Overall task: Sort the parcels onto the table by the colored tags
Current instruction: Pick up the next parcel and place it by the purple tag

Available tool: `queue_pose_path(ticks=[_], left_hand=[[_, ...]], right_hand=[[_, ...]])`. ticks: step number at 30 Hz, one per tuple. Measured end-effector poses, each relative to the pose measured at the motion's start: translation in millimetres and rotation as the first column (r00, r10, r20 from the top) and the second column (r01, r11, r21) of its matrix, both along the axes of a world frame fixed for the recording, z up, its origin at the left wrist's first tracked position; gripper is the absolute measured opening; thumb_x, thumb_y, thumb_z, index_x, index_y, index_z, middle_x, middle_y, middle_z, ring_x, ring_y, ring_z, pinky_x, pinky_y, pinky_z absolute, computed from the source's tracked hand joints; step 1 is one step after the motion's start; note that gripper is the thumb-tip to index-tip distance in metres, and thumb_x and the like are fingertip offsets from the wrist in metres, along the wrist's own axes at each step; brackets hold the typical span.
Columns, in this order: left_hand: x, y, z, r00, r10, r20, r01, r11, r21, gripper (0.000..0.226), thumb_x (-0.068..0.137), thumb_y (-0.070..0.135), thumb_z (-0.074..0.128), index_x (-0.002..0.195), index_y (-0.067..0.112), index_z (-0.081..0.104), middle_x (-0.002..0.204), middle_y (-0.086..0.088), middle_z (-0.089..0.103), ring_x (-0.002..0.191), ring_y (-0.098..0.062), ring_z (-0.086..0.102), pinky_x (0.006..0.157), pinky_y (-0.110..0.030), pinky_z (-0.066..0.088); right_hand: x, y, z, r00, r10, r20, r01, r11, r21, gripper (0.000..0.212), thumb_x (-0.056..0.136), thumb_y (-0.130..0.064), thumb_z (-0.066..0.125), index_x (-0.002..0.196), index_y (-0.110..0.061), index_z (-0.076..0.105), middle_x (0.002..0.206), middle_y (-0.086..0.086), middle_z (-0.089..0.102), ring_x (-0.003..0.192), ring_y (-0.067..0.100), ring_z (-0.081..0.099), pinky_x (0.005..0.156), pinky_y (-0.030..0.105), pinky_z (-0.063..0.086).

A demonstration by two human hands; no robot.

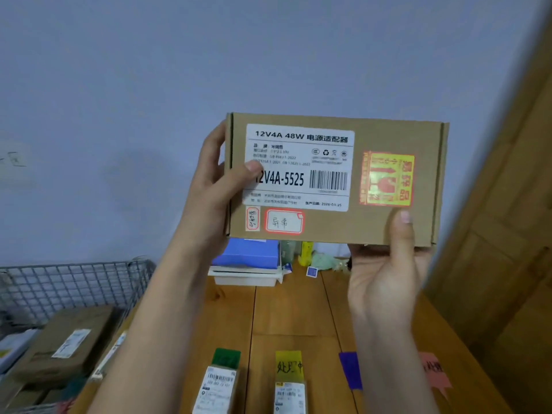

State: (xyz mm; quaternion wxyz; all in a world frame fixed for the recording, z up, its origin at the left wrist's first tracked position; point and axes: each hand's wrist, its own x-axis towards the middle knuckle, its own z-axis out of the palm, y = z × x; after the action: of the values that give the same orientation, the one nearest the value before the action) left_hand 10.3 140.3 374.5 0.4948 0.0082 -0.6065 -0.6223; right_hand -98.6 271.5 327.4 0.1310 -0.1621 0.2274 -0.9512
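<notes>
I hold a flat brown cardboard parcel (385, 135) up in front of the wall, face toward me. It carries a white printed label, a red-and-yellow fragile sticker and a small red-bordered handwritten tag (283, 222). My left hand (209, 186) grips its left edge, thumb on the label. My right hand (388, 270) supports its lower right edge, thumb on the front. On the wooden table (286, 312) below lie a green tag (226, 357), a yellow tag (288, 365), a purple tag (350, 370) and a pink tag (434, 372). A labelled parcel (215, 389) lies by the green tag, another (289, 397) by the yellow.
A wire basket (74, 282) at the left holds several more parcels, among them a brown box (65, 345). At the table's far end sit a blue box on a white tray (248, 265), a yellow bottle and small items. A wooden door (507, 234) stands at the right.
</notes>
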Motion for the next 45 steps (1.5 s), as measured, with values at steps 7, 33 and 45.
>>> queue_pose_path(ticks=[7, 33, 45], left_hand=[[-3.5, -0.3, 3.1, 0.999, 0.019, 0.041, -0.016, 0.998, -0.055, 0.052, 0.081, 0.012, 0.051, 0.131, 0.023, 0.04, 0.089, 0.011, 0.076, 0.077, -0.011, 0.074, 0.06, -0.026, 0.057], [-131.4, 30.2, -208.1, 0.783, -0.196, 0.59, -0.137, 0.871, 0.471, 0.043, 0.092, 0.034, 0.057, 0.127, 0.009, 0.052, 0.096, -0.007, 0.072, 0.079, -0.019, 0.072, 0.058, -0.024, 0.056], [-161.5, 122.1, -300.2, 0.659, -0.285, 0.696, -0.234, 0.802, 0.55, 0.042, 0.093, 0.032, 0.054, 0.12, 0.017, 0.024, 0.097, -0.01, 0.066, 0.076, -0.023, 0.067, 0.068, -0.036, 0.057]], right_hand=[[-10.4, -5.2, -4.6, 1.0, 0.004, 0.024, -0.003, 1.0, -0.008, 0.065, 0.089, -0.014, 0.056, 0.146, -0.015, 0.026, 0.141, 0.015, 0.05, 0.123, 0.029, 0.057, 0.095, 0.051, 0.049], [-138.4, -12.8, -137.4, 0.927, 0.375, -0.025, -0.163, 0.46, 0.873, 0.04, 0.087, -0.022, 0.056, 0.126, -0.015, 0.052, 0.101, 0.007, 0.072, 0.084, 0.023, 0.071, 0.073, 0.036, 0.056], [-162.6, 81.8, -239.4, 0.957, 0.257, 0.135, -0.212, 0.301, 0.93, 0.054, 0.089, -0.021, 0.059, 0.137, -0.011, 0.037, 0.118, 0.012, 0.062, 0.082, 0.021, 0.065, 0.064, 0.028, 0.051]])
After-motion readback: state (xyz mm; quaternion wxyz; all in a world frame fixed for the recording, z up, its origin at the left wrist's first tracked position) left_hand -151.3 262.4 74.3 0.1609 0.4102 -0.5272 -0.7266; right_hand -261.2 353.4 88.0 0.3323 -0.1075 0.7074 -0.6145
